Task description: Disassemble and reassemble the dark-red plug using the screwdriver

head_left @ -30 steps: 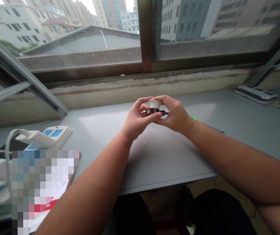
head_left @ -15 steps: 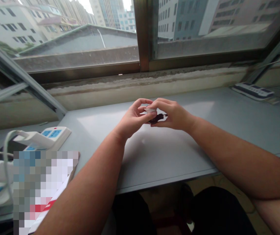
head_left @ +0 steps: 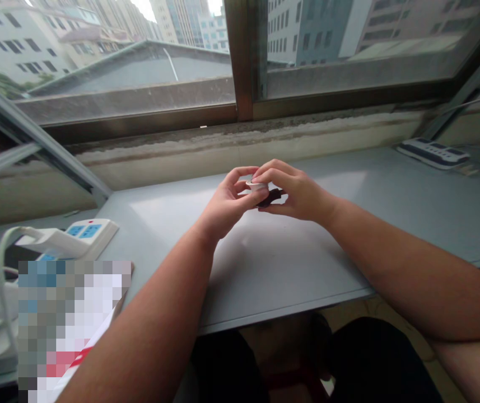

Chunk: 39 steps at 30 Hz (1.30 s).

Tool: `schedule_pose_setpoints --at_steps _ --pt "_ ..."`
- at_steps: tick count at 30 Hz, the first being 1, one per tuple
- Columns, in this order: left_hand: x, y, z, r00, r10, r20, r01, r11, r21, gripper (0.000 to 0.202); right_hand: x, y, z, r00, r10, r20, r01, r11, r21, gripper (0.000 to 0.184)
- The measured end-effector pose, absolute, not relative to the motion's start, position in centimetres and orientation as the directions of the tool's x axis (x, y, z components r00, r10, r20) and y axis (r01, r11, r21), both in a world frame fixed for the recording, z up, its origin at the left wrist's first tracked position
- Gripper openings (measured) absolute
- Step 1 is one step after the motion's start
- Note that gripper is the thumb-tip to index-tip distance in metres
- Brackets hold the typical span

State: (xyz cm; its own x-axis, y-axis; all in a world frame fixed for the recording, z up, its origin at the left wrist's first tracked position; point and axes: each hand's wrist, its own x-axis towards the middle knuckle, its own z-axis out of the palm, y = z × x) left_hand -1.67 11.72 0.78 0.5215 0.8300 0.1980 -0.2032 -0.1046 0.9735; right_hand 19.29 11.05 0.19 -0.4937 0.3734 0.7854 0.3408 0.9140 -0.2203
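Both my hands meet over the middle of the grey table [head_left: 290, 268], a little above its surface. Between them is a small object [head_left: 260, 192] with a white round top and a dark body. My left hand [head_left: 229, 204] pinches it from the left with thumb and fingers. My right hand [head_left: 296, 193] curls over its top and right side, fingers closed on it. Most of the object is hidden by the fingers.
A white power strip [head_left: 74, 235] with blue sockets and a white cable lies at the left, beside a blurred patch of papers [head_left: 71, 319]. Another power strip [head_left: 433, 152] rests at the far right. A window sill and frame [head_left: 243, 120] run behind the table.
The hands have lowered slightly and the object is tilted and more covered: its white top showed upright a second ago, and a green bit by my right wrist is no longer visible.
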Motion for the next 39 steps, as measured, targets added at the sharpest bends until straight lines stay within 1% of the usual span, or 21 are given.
schedule_pose_setpoints --at_steps 2,7,14,17,19,21,22,23,24,26,28,30,31,32,34,36,37,38,39 --pt "-1.6 11.7 0.7 0.522 0.836 0.168 -0.198 -0.073 0.977 0.065 19.3 11.3 0.1 -0.477 0.356 0.803 0.342 0.917 -0.204 0.040" --pt "-1.5 11.6 1.0 0.569 0.811 0.138 -0.179 -0.042 0.983 0.062 19.3 11.4 0.1 -0.482 0.392 0.784 0.360 0.904 -0.230 0.036" --pt "-1.7 11.5 1.3 0.563 0.815 0.139 -0.157 -0.059 0.986 0.055 19.3 11.3 -0.1 -0.481 0.395 0.783 0.435 0.883 -0.178 0.040" --pt "-1.7 11.6 1.3 0.547 0.821 0.161 -0.183 -0.070 0.981 0.055 19.4 11.3 0.0 -0.501 0.423 0.755 0.452 0.872 -0.189 0.041" --pt "-1.8 11.7 1.2 0.527 0.831 0.175 -0.189 -0.087 0.978 0.055 19.9 11.2 0.3 -0.533 0.452 0.715 0.452 0.867 -0.211 0.050" --pt "-1.9 12.0 1.0 0.499 0.846 0.188 -0.158 -0.124 0.980 0.056 21.0 11.1 1.0 -0.566 0.516 0.643 0.479 0.841 -0.253 0.067" --pt "-2.0 12.2 0.9 0.485 0.854 0.189 -0.117 -0.151 0.982 0.056 21.7 11.1 1.4 -0.569 0.567 0.596 0.515 0.811 -0.279 0.075" --pt "-2.2 12.3 0.7 0.476 0.860 0.186 -0.062 -0.178 0.982 0.056 22.6 11.1 1.7 -0.554 0.635 0.538 0.571 0.760 -0.309 0.077" --pt "-2.3 12.5 0.5 0.473 0.863 0.177 0.001 -0.201 0.980 0.056 23.5 11.2 2.0 -0.517 0.707 0.482 0.638 0.694 -0.334 0.076" --pt "-2.5 12.7 0.2 0.493 0.857 0.149 0.121 -0.237 0.964 0.056 25.3 11.6 2.4 -0.399 0.860 0.318 0.799 0.497 -0.338 0.070" --pt "-2.7 12.8 0.0 0.536 0.835 0.123 0.190 -0.261 0.946 0.054 26.7 12.1 2.5 -0.218 0.970 0.110 0.928 0.241 -0.286 0.066" --pt "-2.7 12.7 -0.1 0.583 0.806 0.100 0.219 -0.274 0.936 0.052 27.3 12.6 2.3 -0.063 0.996 -0.062 0.972 0.047 -0.232 0.065" --pt "-2.7 12.6 -0.1 0.603 0.792 0.090 0.221 -0.275 0.936 0.051 27.4 12.8 2.2 -0.027 0.992 -0.120 0.976 0.000 -0.220 0.065" --pt "-2.7 12.6 0.0 0.619 0.781 0.084 0.217 -0.273 0.937 0.051 27.4 12.9 2.1 -0.021 0.986 -0.163 0.977 -0.014 -0.213 0.064" --pt "-2.6 12.5 0.0 0.637 0.766 0.085 0.205 -0.276 0.939 0.051 27.2 13.0 2.2 -0.053 0.976 -0.212 0.980 0.010 -0.199 0.055" --pt "-2.6 12.4 0.0 0.648 0.755 0.097 0.195 -0.288 0.937 0.050 27.0 12.8 2.6 -0.080 0.975 -0.206 0.983 0.042 -0.181 0.042" --pt "-2.6 12.4 -0.1 0.654 0.750 0.101 0.192 -0.293 0.936 0.050 26.9 12.6 2.8 -0.080 0.983 -0.164 0.979 0.046 -0.199 0.036" --pt "-2.6 12.4 -0.1 0.659 0.746 0.100 0.191 -0.294 0.936 0.050 26.8 12.4 3.0 -0.077 0.993 -0.094 0.965 0.051 -0.256 0.034" --pt "-2.6 12.4 -0.2 0.662 0.743 0.098 0.189 -0.293 0.937 0.050 26.7 12.3 3.3 -0.071 0.997 -0.002 0.933 0.066 -0.353 0.034"
